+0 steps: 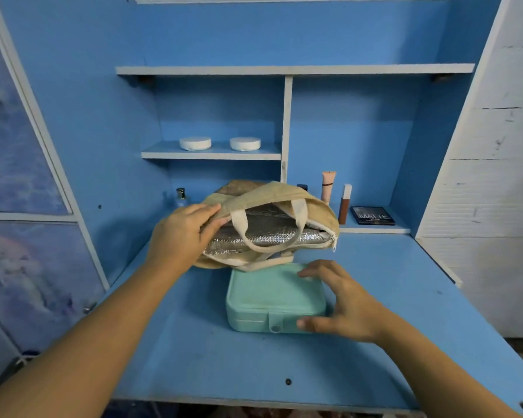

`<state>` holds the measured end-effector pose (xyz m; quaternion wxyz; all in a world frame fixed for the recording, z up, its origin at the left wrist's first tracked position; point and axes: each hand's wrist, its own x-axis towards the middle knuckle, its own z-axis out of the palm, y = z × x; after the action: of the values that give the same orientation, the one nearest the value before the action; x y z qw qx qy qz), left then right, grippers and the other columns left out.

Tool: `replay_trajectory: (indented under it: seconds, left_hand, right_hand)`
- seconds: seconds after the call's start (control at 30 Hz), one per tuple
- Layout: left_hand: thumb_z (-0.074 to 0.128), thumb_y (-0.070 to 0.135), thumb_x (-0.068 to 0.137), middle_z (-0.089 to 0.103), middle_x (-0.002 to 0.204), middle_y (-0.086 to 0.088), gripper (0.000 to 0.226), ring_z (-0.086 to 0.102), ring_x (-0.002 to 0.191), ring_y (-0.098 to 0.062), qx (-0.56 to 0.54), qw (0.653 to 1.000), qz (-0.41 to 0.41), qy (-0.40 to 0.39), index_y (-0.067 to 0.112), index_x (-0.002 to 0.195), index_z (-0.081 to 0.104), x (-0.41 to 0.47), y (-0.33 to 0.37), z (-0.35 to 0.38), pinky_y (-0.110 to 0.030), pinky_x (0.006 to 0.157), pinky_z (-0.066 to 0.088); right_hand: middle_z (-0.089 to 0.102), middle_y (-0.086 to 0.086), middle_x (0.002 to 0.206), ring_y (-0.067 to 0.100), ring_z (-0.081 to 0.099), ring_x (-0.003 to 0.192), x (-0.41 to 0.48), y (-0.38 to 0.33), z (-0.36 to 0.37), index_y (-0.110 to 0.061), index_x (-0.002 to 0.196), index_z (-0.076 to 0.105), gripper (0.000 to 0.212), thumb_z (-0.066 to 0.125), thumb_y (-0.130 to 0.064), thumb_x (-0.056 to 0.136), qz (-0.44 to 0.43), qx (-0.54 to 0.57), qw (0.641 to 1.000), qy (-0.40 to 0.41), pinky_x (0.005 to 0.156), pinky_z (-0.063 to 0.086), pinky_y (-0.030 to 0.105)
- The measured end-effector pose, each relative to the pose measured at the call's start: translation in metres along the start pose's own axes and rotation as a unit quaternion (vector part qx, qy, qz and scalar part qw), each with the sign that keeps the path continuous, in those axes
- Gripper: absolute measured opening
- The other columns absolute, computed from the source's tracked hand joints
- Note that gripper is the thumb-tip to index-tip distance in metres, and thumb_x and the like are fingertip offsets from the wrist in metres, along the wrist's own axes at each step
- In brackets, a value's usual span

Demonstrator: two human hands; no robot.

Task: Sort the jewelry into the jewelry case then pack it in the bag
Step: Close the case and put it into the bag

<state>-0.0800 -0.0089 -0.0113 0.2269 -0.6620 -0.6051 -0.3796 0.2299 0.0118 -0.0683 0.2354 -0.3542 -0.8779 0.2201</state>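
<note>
A closed mint-green jewelry case (266, 297) with a snap tab on its front lies flat on the blue desk. My right hand (344, 303) arches over its right end, thumb on the front wall and fingers curled onto the lid near the back edge. Just behind the case, a tan bag (269, 194) with cream handles and a silver foil lining lies with its zipped mouth open toward me. My left hand (184, 230) grips the upper rim of the bag at its left side and holds the mouth apart. No loose jewelry is in sight.
The blue desk (194, 351) ends in a front edge close to me. At the back right stand a pink tube (328, 187), a brown bottle (344, 206) and a dark palette (372, 216). A small bottle (180, 197) is behind the bag; two white jars (195, 143) sit on the shelf.
</note>
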Motion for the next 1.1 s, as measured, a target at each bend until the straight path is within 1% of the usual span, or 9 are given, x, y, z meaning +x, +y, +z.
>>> replay_trajectory:
  seconds: [0.07, 0.13, 0.27, 0.43, 0.57, 0.7, 0.8, 0.97, 1.1]
  left_hand:
    - [0.046, 0.055, 0.086, 0.073, 0.105, 0.001, 0.050, 0.068, 0.098, -0.021, -0.003, 1.000, 0.004, -0.001, 0.020, 0.109, 0.074, 0.001, -0.001, 0.000, -0.033, 0.078, 0.055]
    - [0.047, 0.054, 0.087, 0.073, 0.105, 0.001, 0.049, 0.069, 0.096, -0.022, -0.007, 1.000, 0.005, -0.001, 0.020, 0.109, 0.074, 0.003, -0.001, 0.000, -0.034, 0.077, 0.056]
    - [0.046, 0.054, 0.087, 0.074, 0.102, 0.000, 0.048, 0.069, 0.091, -0.024, 0.008, 1.000, 0.016, 0.001, 0.020, 0.109, 0.074, 0.003, 0.002, -0.001, -0.037, 0.071, 0.058]
    - [0.049, 0.049, 0.089, 0.074, 0.096, -0.001, 0.044, 0.071, 0.084, -0.025, 0.043, 0.997, 0.057, 0.009, 0.018, 0.105, 0.075, 0.003, 0.002, -0.002, -0.037, 0.061, 0.058]
    - [0.048, 0.043, 0.091, 0.075, 0.092, -0.003, 0.041, 0.071, 0.078, -0.027, 0.051, 0.996, 0.075, 0.022, 0.016, 0.104, 0.075, 0.005, -0.001, 0.001, -0.036, 0.059, 0.057]
    - [0.047, 0.042, 0.092, 0.075, 0.090, -0.003, 0.040, 0.071, 0.078, -0.026, 0.052, 0.995, 0.080, 0.032, 0.016, 0.103, 0.075, 0.008, 0.006, 0.000, -0.036, 0.058, 0.057]
    - [0.046, 0.042, 0.093, 0.075, 0.091, -0.001, 0.039, 0.071, 0.080, -0.024, 0.055, 0.994, 0.085, 0.031, 0.017, 0.104, 0.075, 0.010, 0.014, -0.005, -0.033, 0.058, 0.055]
    - [0.040, 0.040, 0.094, 0.072, 0.081, -0.003, 0.042, 0.067, 0.069, -0.027, 0.048, 0.993, 0.111, 0.011, 0.014, 0.096, 0.074, 0.013, 0.025, -0.014, -0.030, 0.054, 0.049]
    - [0.043, 0.036, 0.095, 0.070, 0.075, -0.002, 0.038, 0.066, 0.065, -0.026, 0.036, 0.990, 0.134, 0.027, 0.013, 0.089, 0.073, 0.011, 0.031, -0.024, -0.029, 0.051, 0.047]
  right_hand:
    - [0.019, -0.017, 0.144, -0.002, 0.022, 0.133, 0.001, 0.004, 0.008, -0.050, 0.134, 0.030, 0.093, 0.075, -0.070, 0.055, 0.000, 0.000, 0.999, -0.032, 0.108, 0.024, 0.020]
    - [0.013, -0.019, 0.145, -0.003, 0.016, 0.134, 0.005, 0.007, 0.013, -0.053, 0.138, 0.024, 0.101, 0.080, -0.064, 0.054, 0.007, 0.006, 0.999, -0.041, 0.108, 0.022, 0.019]
    - [0.033, -0.017, 0.131, -0.003, 0.036, 0.121, 0.004, 0.007, 0.018, -0.050, 0.131, 0.036, 0.095, 0.088, -0.046, 0.052, -0.004, 0.037, 0.999, 0.002, 0.097, 0.032, 0.008]
    - [0.041, -0.023, 0.123, 0.003, 0.042, 0.123, -0.028, -0.008, 0.018, -0.044, 0.116, 0.054, 0.083, 0.092, -0.034, 0.043, 0.005, 0.138, 0.986, 0.091, 0.090, 0.051, 0.030]
    - [0.046, -0.010, 0.123, 0.009, 0.046, 0.122, -0.049, -0.020, 0.009, -0.035, 0.113, 0.058, 0.081, 0.093, -0.025, 0.041, -0.005, 0.212, 0.970, 0.121, 0.084, 0.053, 0.027]
    - [0.049, 0.000, 0.126, 0.015, 0.046, 0.126, -0.055, -0.024, 0.007, -0.027, 0.116, 0.058, 0.083, 0.091, -0.025, 0.041, -0.010, 0.273, 0.950, 0.153, 0.087, 0.046, 0.014]
    - [0.052, -0.001, 0.124, 0.021, 0.053, 0.119, -0.052, -0.031, 0.001, -0.028, 0.113, 0.060, 0.077, 0.091, -0.024, 0.042, -0.018, 0.318, 0.935, 0.157, 0.086, 0.050, 0.020]
    - [0.050, -0.003, 0.127, 0.020, 0.051, 0.122, -0.036, -0.046, -0.002, -0.032, 0.110, 0.060, 0.074, 0.090, -0.026, 0.043, -0.038, 0.307, 0.932, 0.188, 0.088, 0.051, 0.024]
    - [0.048, -0.012, 0.123, 0.006, 0.048, 0.118, -0.021, -0.058, -0.002, -0.041, 0.109, 0.056, 0.073, 0.085, -0.040, 0.042, 0.004, 0.238, 0.924, 0.299, 0.084, 0.055, 0.035]
